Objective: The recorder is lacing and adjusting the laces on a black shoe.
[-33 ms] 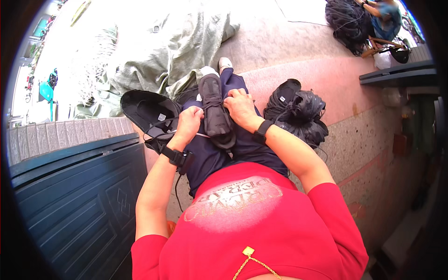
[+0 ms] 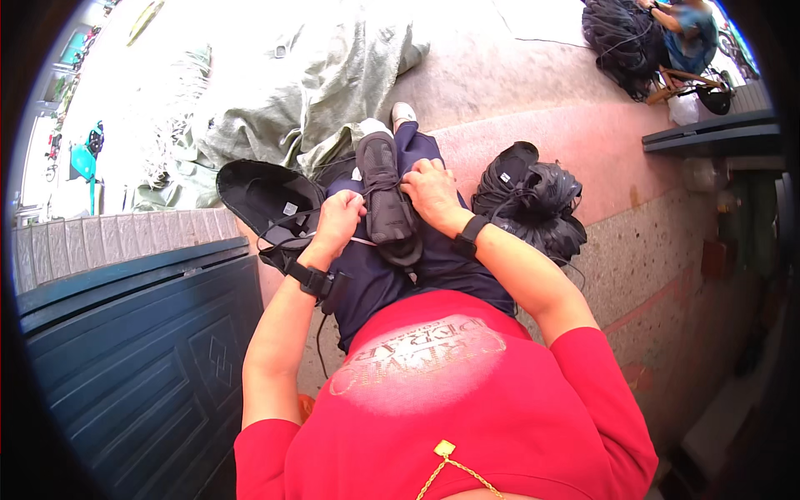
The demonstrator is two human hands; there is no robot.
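Observation:
A black shoe (image 2: pixel 385 196) with dark lacing lies lengthwise across my lap, toe end away from me. At its left edge my left hand (image 2: pixel 340 218) is closed in a pinch, with a thin dark shoelace running from the fingertips toward the lacing. My right hand (image 2: pixel 430 193) rests against the shoe's right edge, fingers curled and pressed together; what they hold is hidden. Left of my legs sits another open black shoe piece (image 2: pixel 271 196) with a white label inside and loose laces. To the right, a bundle of black shoe pieces (image 2: pixel 529 200) lies on the ground.
A pale green woven sheet (image 2: pixel 292 108) spreads ahead on the left. A blue panelled door (image 2: pixel 142 358) stands at my left, beside a ribbed grey ledge (image 2: pixel 125 243). At the far right a co-worker (image 2: pixel 690 37) sits by a large black pile (image 2: pixel 621 42).

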